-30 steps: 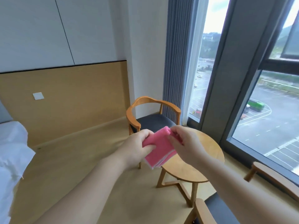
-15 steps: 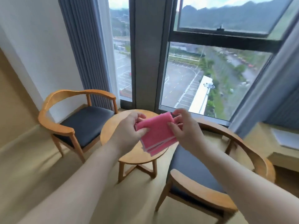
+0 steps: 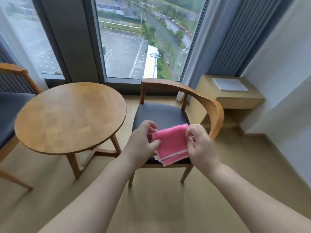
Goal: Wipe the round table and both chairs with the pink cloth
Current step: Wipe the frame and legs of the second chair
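Fingers (image 3: 152, 144) of left hand (image 3: 143, 143) and right hand (image 3: 200, 145) pinching opposite edges of fluffy pink cloth (image 3: 170, 144), folded square with pale trim, held above dark padded seat of curved wooden chair (image 3: 217, 111). Left of it, round wood-grain counter (image 3: 70, 115); beyond, second chair (image 3: 10, 105).

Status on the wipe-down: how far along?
Done: nothing visibly wiped yet. In hand: the folded pink cloth is pinched between the left hand and right hand, held above the dark seat of the right wooden armchair. Left: the round wooden table, that armchair, and the left wooden chair.
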The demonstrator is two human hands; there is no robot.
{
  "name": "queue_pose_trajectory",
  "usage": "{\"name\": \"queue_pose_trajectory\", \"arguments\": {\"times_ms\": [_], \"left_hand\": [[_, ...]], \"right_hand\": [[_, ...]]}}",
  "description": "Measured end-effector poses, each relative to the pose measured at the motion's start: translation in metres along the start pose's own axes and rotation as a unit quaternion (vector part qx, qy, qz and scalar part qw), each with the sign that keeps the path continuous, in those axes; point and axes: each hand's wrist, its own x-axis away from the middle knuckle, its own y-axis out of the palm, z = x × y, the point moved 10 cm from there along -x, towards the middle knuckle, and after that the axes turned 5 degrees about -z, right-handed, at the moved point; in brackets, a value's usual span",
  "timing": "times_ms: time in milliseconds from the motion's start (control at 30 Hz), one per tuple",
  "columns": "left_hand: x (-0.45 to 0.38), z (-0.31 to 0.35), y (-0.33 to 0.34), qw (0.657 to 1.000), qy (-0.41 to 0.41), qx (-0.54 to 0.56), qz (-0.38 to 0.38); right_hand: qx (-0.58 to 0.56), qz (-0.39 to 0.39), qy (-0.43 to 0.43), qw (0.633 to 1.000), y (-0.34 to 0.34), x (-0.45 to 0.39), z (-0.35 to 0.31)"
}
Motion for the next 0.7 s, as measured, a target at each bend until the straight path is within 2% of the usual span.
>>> {"name": "queue_pose_trajectory", "arguments": {"times_ms": [100, 233, 400, 567, 700], "left_hand": [[-0.009, -0.037, 0.063, 1.000, 0.013, -0.018, -0.007], [-0.012, -0.095, 0.136, 0.999, 0.037, -0.022, 0.000], [-0.004, -0.161, 0.192, 0.996, 0.081, -0.034, 0.032], [-0.004, -0.180, 0.221, 0.974, 0.189, -0.098, 0.078], [-0.014, -0.168, 0.243, 0.960, 0.244, -0.104, 0.093]], "right_hand": [[0.000, 0.040, 0.038, 0.998, 0.019, 0.038, 0.069], [0.001, 0.075, 0.048, 0.996, 0.061, 0.085, 0.149], [-0.007, 0.134, 0.010, 0.991, 0.124, 0.129, 0.213], [-0.030, 0.175, -0.011, 0.984, 0.164, 0.138, 0.260], [-0.014, 0.216, -0.015, 0.976, 0.164, 0.131, 0.277]]}}
